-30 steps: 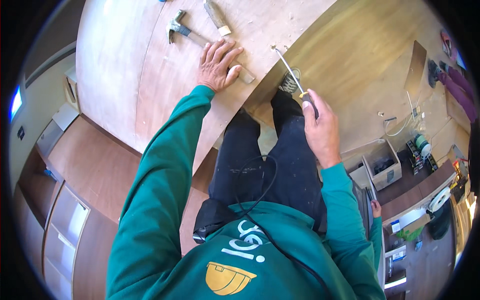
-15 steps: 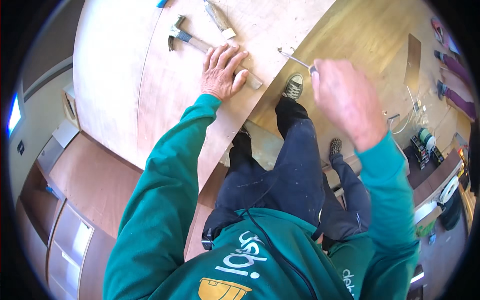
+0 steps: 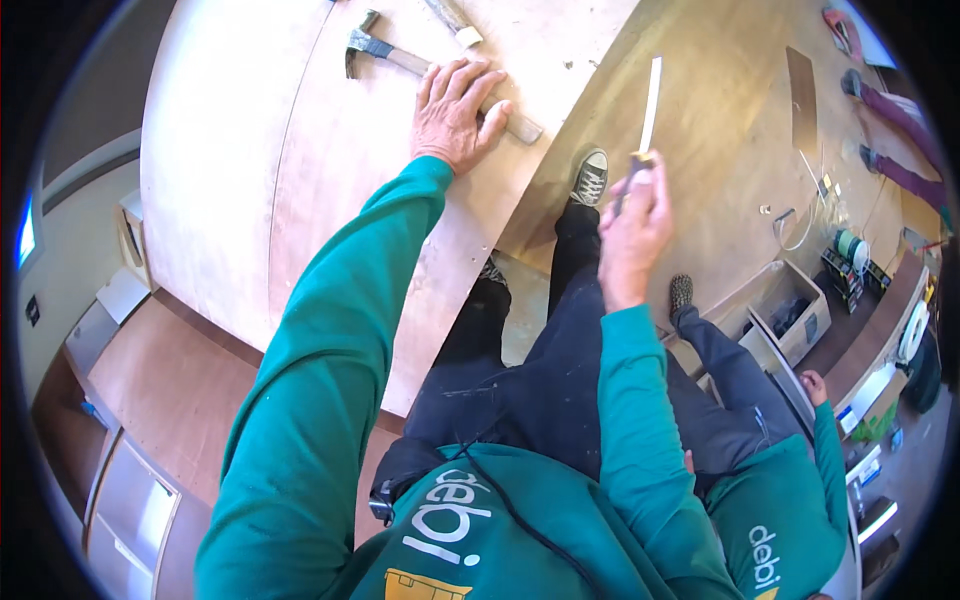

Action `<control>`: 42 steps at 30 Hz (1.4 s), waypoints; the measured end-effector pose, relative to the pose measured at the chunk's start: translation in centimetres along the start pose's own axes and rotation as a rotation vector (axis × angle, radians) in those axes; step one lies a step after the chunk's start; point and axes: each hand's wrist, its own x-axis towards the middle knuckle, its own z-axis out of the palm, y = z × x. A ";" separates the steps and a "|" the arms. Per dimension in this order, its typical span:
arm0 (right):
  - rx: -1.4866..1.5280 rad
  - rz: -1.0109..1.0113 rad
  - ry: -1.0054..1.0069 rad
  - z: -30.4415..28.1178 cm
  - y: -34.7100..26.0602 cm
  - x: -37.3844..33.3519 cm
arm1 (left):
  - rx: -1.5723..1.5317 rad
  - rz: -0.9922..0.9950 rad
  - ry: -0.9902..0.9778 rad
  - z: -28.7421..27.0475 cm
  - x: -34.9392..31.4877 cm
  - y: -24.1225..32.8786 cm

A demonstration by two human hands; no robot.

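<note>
My left hand point(image 3: 455, 112) lies with its fingers spread on a pale wooden panel point(image 3: 225, 170), across the wooden handle of a hammer point(image 3: 370, 45). The hammer's head and its handle end show on either side of the hand. Beyond it lies a second tool with a worn wooden handle point(image 3: 456, 22), cut off by the picture's top edge. To the right of the panel's edge, my right hand point(image 3: 635, 235) is closed round a screwdriver point(image 3: 650, 105) with a dark and yellow handle. Its bright shaft points away from me, apart from the panel.
A co-worker in a green top point(image 3: 770, 500) stands close on my right. Beyond are an open wooden drawer box point(image 3: 785, 310), a cable spool point(image 3: 852, 250) and a brown strip point(image 3: 802, 100) on the floor. Another person's legs point(image 3: 900, 160) show at far right.
My right hand has come down and left, and the screwdriver's shaft has swung from the panel's edge to point away from me. My left hand stays on the hammer handle.
</note>
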 end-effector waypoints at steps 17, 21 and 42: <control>-1.220 -0.468 -0.260 -1.1 -10.6 2.0 | -0.033 -0.012 -0.003 -0.3 -0.1 0.4; -1.325 -0.433 -0.291 -0.2 -12.9 1.9 | -0.046 -0.048 -0.008 -0.6 0.1 0.5; -1.542 -0.506 -0.380 3.4 -13.9 2.4 | -0.101 -0.044 -0.009 -0.4 0.1 -0.2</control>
